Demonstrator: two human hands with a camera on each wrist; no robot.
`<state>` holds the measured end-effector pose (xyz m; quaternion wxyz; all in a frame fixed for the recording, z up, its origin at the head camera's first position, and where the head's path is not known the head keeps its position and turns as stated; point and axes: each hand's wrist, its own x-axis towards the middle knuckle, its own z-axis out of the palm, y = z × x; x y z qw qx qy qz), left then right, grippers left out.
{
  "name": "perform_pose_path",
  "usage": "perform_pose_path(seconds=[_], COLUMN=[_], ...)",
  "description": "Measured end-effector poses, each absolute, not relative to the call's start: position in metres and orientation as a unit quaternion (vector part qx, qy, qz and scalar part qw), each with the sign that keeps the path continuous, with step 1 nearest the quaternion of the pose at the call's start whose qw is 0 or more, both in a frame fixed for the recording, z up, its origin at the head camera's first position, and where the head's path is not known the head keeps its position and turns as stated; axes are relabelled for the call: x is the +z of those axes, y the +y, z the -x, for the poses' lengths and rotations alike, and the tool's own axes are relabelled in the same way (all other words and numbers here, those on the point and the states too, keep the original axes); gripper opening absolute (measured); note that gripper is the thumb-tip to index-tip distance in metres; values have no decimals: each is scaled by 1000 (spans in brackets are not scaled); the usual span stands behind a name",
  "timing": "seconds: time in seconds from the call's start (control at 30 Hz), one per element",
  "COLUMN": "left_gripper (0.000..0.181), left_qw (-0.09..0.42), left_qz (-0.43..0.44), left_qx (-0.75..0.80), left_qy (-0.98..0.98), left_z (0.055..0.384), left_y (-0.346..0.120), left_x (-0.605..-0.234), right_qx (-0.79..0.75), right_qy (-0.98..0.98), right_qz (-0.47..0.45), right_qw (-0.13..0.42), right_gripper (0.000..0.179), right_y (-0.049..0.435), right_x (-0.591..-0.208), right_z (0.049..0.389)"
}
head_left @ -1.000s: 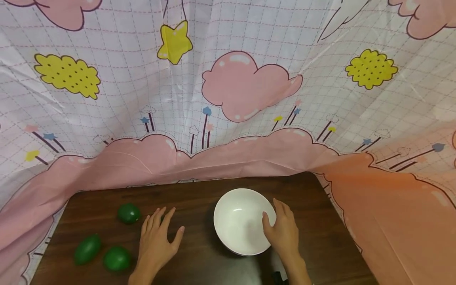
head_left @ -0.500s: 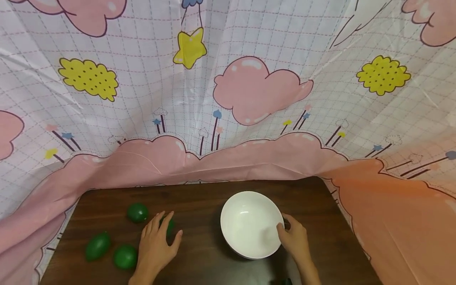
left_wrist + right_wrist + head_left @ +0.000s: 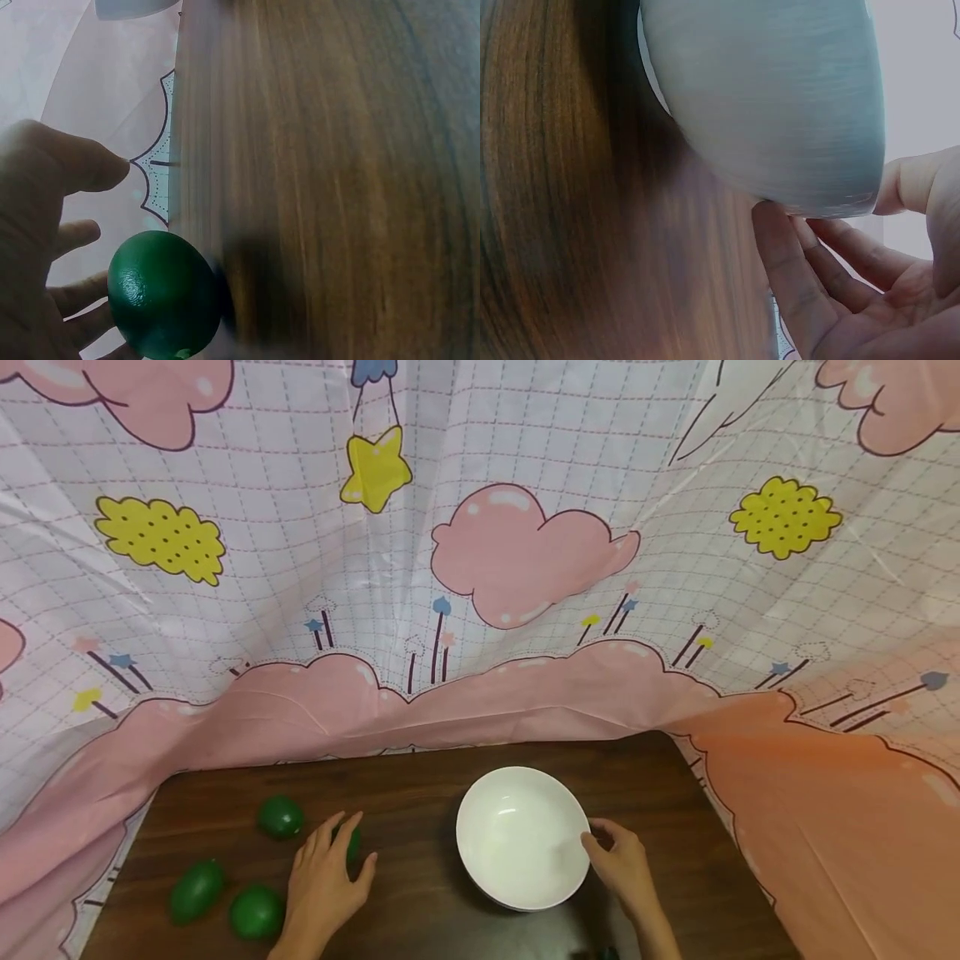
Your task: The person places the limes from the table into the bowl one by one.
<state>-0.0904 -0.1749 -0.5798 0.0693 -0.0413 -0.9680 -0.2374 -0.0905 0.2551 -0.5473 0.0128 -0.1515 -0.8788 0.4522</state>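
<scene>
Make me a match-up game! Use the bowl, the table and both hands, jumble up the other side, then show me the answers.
Things:
1. Bowl
2. Left hand
3. Table
4. Right hand

Matches:
A. Dark brown
B. With thumb and fingers at the bowl's edge
C. White
D. With fingers by a green fruit

Right pairs: 1-C, 2-D, 3-A, 4-B

Soft, even light leaves a small glare spot inside the white bowl [image 3: 522,839]. Wrist views look hazy, with blurred shadows on the wooden table [image 3: 337,150].
</scene>
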Motion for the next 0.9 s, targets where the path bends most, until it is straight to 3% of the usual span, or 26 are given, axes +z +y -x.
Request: perform_pose_path(seconds=[0.9], left_gripper=[69], left_qw=[36], left_qz=[1], left_qx=[-272], left_qy=[-962], left_z=[88], left_y=[-193], left_x=[-585], right_qx=[478], right_qy=[-861], right_qz=[176], right_qw=[-3], right_gripper=[34], right_y=[257], right_x=[-552], right_z=[93])
